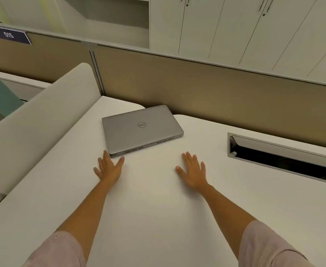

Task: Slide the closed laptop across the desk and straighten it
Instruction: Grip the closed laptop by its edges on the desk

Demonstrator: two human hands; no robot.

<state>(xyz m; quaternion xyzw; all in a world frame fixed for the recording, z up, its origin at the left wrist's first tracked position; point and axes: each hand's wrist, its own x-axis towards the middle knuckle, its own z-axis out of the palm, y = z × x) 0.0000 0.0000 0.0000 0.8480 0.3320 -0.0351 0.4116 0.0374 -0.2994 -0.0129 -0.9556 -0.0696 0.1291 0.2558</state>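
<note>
Grey laptop (141,130) skewed near desk (158,209) rear edge.

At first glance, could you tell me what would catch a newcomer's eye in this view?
A closed grey laptop lies skewed near the back of the white desk, against the tan partition. The left hand and right hand rest flat just before it, fingers spread. An open cable trough gapes at right.

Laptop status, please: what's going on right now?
Left hand open, fingertips at laptop corner. Right hand flat on desk, apart. Laptop closed, skewed. Path clear.
</note>
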